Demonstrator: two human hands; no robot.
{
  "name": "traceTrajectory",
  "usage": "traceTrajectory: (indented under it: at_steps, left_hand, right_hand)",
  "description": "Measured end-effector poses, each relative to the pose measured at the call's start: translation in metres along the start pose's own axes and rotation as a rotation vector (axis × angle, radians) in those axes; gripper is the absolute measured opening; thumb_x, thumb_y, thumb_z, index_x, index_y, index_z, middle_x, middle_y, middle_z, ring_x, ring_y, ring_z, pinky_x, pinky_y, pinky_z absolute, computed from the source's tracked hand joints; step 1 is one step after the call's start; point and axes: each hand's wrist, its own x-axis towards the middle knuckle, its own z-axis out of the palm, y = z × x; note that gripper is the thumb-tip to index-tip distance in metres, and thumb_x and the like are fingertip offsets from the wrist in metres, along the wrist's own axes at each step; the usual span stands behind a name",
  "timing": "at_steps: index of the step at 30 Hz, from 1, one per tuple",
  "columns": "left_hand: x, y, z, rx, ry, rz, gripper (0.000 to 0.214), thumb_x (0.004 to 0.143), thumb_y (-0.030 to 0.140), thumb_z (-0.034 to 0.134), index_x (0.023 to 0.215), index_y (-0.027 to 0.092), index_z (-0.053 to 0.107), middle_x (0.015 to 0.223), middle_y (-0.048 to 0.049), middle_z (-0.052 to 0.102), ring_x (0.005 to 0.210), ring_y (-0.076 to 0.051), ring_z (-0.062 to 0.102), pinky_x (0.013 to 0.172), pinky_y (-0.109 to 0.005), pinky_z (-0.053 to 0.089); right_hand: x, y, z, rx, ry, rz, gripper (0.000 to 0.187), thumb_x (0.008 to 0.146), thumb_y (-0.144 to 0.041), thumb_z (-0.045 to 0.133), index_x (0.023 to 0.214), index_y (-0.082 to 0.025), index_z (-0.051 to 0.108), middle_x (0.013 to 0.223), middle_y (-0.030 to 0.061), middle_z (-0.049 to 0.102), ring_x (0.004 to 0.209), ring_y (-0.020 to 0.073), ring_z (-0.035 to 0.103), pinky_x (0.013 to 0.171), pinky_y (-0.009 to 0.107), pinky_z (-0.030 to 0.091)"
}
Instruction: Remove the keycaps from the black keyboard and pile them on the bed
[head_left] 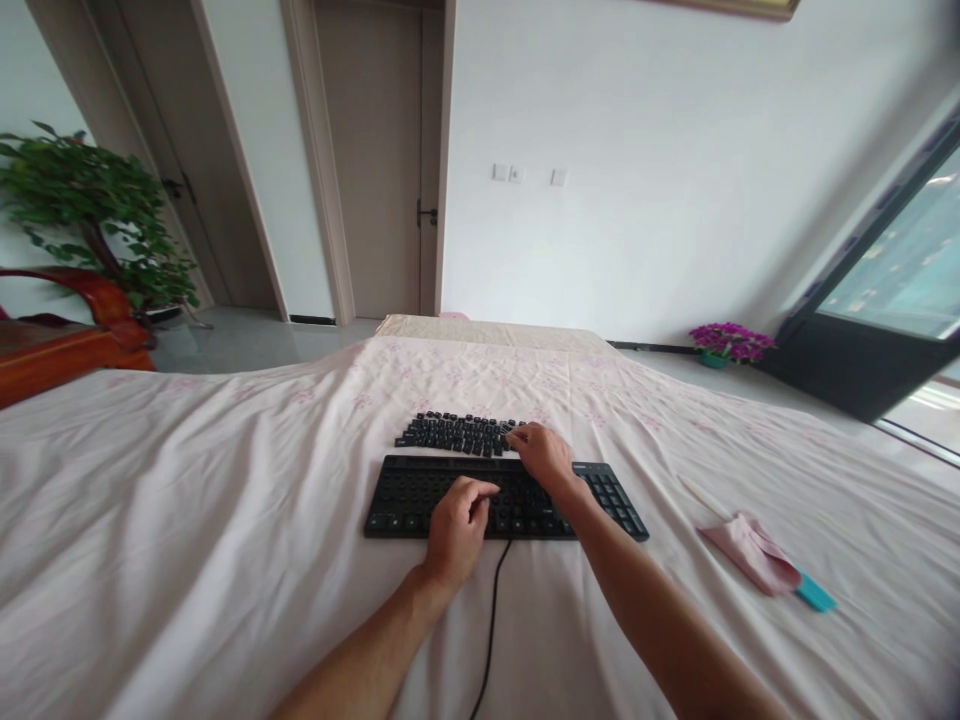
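A black keyboard [611,500] lies flat across the bed. Keycaps stand on its number pad and along its front row, while much of its left and middle part looks bare of them. Just beyond it, loose black keycaps [454,434] are laid out in rows. My right hand [546,455] reaches over the keyboard, fingertips pinched at the right end of these rows on what looks like a keycap. Over the middle of the keyboard rests my left hand [457,525], fingers curled and thumb near the index finger. Whatever it may hold is hidden.
A black cable [491,625] runs from the keyboard towards me. On the wrinkled floral sheet [225,520], to the right, lie a pink cloth [754,553] and a blue-handled brush-like tool [816,592] partly under it. Potted purple flowers [731,342] stand beyond the bed.
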Motion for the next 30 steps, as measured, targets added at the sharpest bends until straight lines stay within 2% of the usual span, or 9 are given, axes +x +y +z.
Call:
traceTrajectory:
  at_steps: [4,9,13,16,19,21,24,27,30]
  left_hand:
    - [0.0,-0.001,-0.003,-0.167,0.076,-0.034,0.02,0.086,0.014,0.048,0.097,0.02,0.065,0.092,-0.0035,0.064,0.082,-0.014,0.064,0.076,-0.027,0.053]
    - [0.001,-0.001,-0.007,-0.341,0.194,-0.121,0.016,0.087,0.024,0.053,0.097,0.018,0.064,0.094,-0.0049,0.066,0.078,-0.014,0.066,0.073,-0.026,0.055]
    - [0.011,-0.006,-0.018,-0.319,0.254,-0.153,0.018,0.086,0.028,0.054,0.097,0.017,0.064,0.097,-0.0063,0.067,0.081,-0.016,0.067,0.078,-0.029,0.055]
    - [0.024,-0.012,-0.039,-0.183,0.309,-0.157,0.021,0.086,0.029,0.053,0.1,0.019,0.064,0.101,-0.0067,0.068,0.088,-0.018,0.066,0.083,-0.032,0.053]
    - [0.034,-0.023,-0.064,0.03,0.286,-0.146,0.023,0.085,0.027,0.05,0.101,0.02,0.065,0.103,-0.0064,0.069,0.096,-0.02,0.063,0.087,-0.033,0.05]
    - [0.037,-0.033,-0.081,0.198,0.225,-0.177,0.026,0.083,0.023,0.049,0.104,0.021,0.065,0.107,-0.0051,0.067,0.099,-0.02,0.062,0.091,-0.034,0.048]
    - [0.035,-0.053,-0.099,0.411,0.153,-0.246,0.03,0.079,0.021,0.051,0.106,0.022,0.065,0.11,-0.0054,0.065,0.103,-0.022,0.06,0.094,-0.037,0.046]
    - [0.031,-0.074,-0.109,0.447,0.106,-0.264,0.033,0.078,0.023,0.053,0.109,0.018,0.063,0.111,-0.0077,0.065,0.106,-0.023,0.058,0.096,-0.037,0.044]
    - [0.025,-0.09,-0.112,0.356,0.081,-0.315,0.038,0.078,0.025,0.054,0.114,0.016,0.06,0.109,-0.0076,0.066,0.1,-0.021,0.061,0.094,-0.035,0.047]
  right_hand:
    - [-0.016,0.012,-0.012,-0.022,0.075,0.005,0.029,0.09,-0.045,0.048,0.099,-0.031,0.072,0.107,-0.0005,0.067,0.091,0.0174,0.061,0.066,0.023,0.035]
    - [-0.04,0.048,-0.023,-0.101,0.211,0.033,0.03,0.093,-0.043,0.044,0.097,-0.032,0.072,0.105,-0.0001,0.067,0.099,0.0181,0.056,0.067,0.025,0.034]
    - [-0.053,0.086,-0.031,-0.187,0.269,0.152,0.033,0.094,-0.042,0.042,0.097,-0.032,0.073,0.108,0.0015,0.065,0.099,0.019,0.053,0.069,0.026,0.035]
    - [-0.057,0.11,-0.032,-0.189,0.253,0.279,0.037,0.094,-0.046,0.038,0.1,-0.033,0.072,0.114,0.0014,0.063,0.099,0.0207,0.055,0.071,0.027,0.036]
    - [-0.058,0.126,-0.027,-0.151,0.168,0.357,0.041,0.093,-0.048,0.036,0.104,-0.031,0.072,0.116,0.0046,0.063,0.096,0.0212,0.058,0.071,0.028,0.039]
    - [-0.058,0.133,-0.023,-0.123,0.121,0.371,0.043,0.093,-0.049,0.036,0.107,-0.029,0.071,0.117,0.0065,0.063,0.095,0.0214,0.06,0.07,0.027,0.04]
    - [-0.057,0.138,-0.018,-0.095,0.121,0.392,0.044,0.093,-0.049,0.035,0.112,-0.028,0.069,0.12,0.0078,0.062,0.097,0.0224,0.061,0.071,0.027,0.042]
    - [-0.055,0.143,-0.013,-0.076,0.131,0.413,0.046,0.094,-0.048,0.033,0.118,-0.027,0.066,0.121,0.0087,0.062,0.1,0.0237,0.061,0.074,0.028,0.043]
    - [-0.054,0.147,-0.009,-0.059,0.122,0.414,0.046,0.094,-0.048,0.033,0.121,-0.027,0.063,0.119,0.0081,0.063,0.103,0.0245,0.059,0.076,0.029,0.043]
